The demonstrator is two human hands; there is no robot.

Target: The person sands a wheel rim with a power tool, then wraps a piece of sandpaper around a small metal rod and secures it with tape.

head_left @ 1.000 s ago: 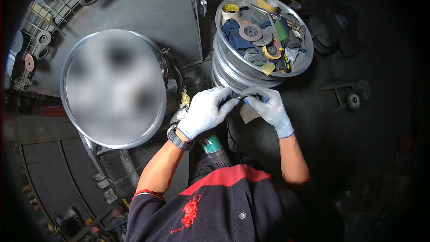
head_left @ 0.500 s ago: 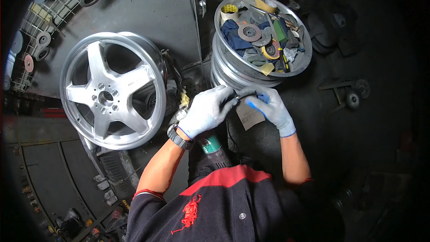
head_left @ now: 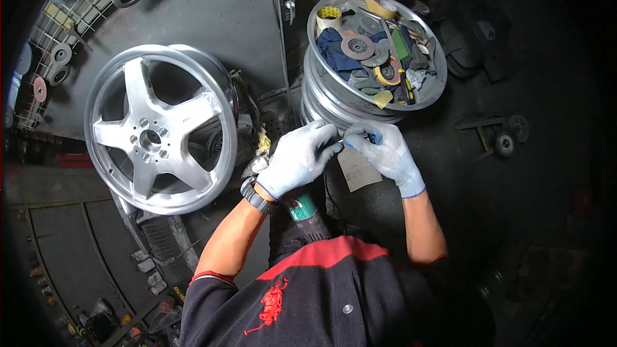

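Note:
Both of my hands wear white knit gloves and meet at chest height. My right hand [head_left: 384, 154] pinches the top of a small sheet of sandpaper [head_left: 361, 172], whose pale, printed back hangs below the fingers. Close beside it, my left hand [head_left: 301, 157] is closed, with thumb and fingertips at the sheet's upper left corner. The fingers partly hide the sheet's top edge. A power tool with a green band [head_left: 301, 208] lies under my left wrist, against my body, partly covered.
A silver five-spoke wheel [head_left: 138, 99] stands at left. Behind my hands, an upturned rim [head_left: 313, 42] holds tape rolls, abrasive discs, rags and tools. A wire rack [head_left: 96, 16] with discs is at upper left. Wheeled metal equipment [head_left: 504, 144] sits at right.
My right fingers have curled in toward the left fingertips. The dark curled edge between the hands has gone from sight, and the sheet hangs slightly lower, showing more of its printed side.

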